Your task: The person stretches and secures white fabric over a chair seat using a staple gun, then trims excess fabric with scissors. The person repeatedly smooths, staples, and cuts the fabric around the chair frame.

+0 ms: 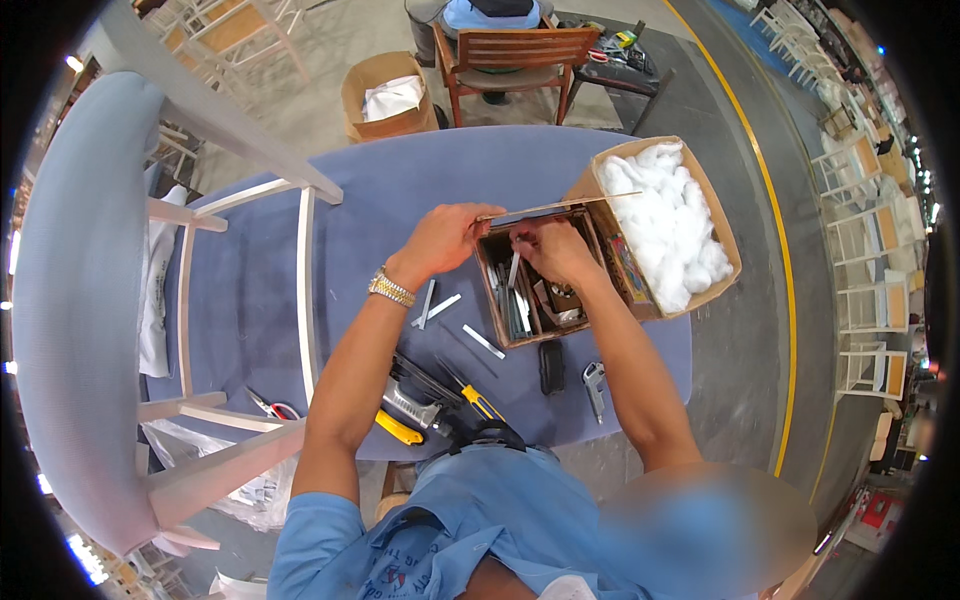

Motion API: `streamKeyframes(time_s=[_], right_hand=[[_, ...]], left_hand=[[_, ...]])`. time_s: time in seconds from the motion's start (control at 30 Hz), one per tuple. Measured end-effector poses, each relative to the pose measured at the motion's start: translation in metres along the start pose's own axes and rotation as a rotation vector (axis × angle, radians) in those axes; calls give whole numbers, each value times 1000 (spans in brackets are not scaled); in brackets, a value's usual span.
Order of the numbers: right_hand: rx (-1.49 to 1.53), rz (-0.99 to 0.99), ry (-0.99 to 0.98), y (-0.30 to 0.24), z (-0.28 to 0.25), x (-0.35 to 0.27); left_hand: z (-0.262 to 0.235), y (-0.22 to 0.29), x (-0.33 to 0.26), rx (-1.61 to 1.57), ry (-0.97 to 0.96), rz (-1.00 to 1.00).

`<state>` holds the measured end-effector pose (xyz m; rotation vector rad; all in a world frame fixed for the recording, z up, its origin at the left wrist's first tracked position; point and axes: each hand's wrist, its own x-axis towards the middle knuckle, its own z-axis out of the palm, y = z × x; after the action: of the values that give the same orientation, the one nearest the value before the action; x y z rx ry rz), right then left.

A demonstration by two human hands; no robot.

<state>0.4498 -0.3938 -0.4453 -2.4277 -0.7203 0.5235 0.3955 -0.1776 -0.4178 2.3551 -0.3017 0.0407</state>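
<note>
A brown divided box (494, 288) stands on the blue padded table. Its left compartment holds several grey and silvery staple strips (517, 312); small things in the other compartments are hard to make out. My left hand (447, 240), with a metal watch at the wrist, is closed on the left end of a thin board (560, 207), seen edge-on along the box's far side, perhaps its lid. Inside the box, my right hand (557, 250) pinches a pale staple strip (514, 268). Loose staple strips (484, 342) lie left of the box.
A staple gun (412, 407), yellow-handled screwdriver (482, 402), yellow cutter (400, 428), black block (551, 367) and air blow gun (594, 390) lie along the near edge. White stuffing fills a carton (722, 200) at right. An upholstered chair (85, 300) lies left; scissors (272, 405) rest near it.
</note>
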Motion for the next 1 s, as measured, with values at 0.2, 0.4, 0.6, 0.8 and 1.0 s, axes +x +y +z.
streamKeyframes(time_s=[0.2,0.4,0.6,0.8,1.0], right_hand=[[107,-34,-23,16,55,3],[642,528,-305,-21,68,52],[711,622,-322,-37,54,46],[855,620,-298,-4,81,54],[747,606,-242,-26,54,35]], left_hand=[[2,8,5,16,-16,-13],[2,11,-3,-21,1,-14],[19,-4,-8,-15,68,33],[16,5,-3,-25,-4,23],[18,-2,-11,-1,18,35]])
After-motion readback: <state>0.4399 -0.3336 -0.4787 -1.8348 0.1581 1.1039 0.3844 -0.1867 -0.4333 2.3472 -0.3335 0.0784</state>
